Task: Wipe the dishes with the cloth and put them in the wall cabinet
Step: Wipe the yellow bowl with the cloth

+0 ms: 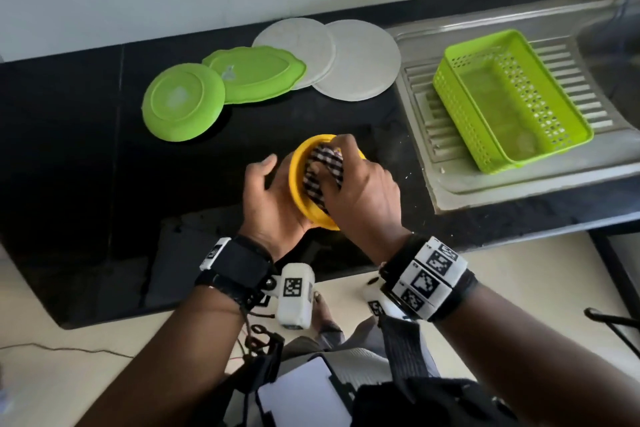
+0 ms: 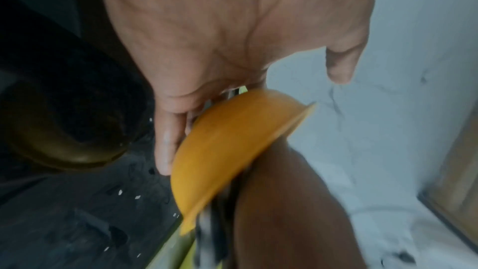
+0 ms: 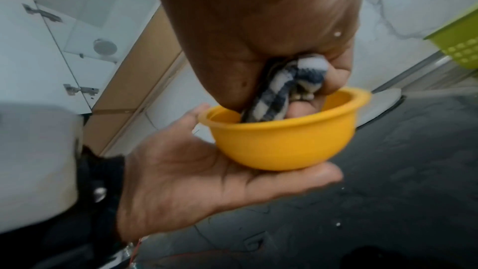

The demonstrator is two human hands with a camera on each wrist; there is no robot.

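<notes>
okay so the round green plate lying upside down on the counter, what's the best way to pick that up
Take the round green plate by its near-left rim, coming in low from the front. It lies face down on the black counter, and that edge is free. At its far right it meets the scalloped green plate, so a grip there might disturb that plate.

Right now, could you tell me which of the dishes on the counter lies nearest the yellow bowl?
The round green plate, lying upside down at the left end of the row; the oval green dish and two white plates lie farther back.
</notes>
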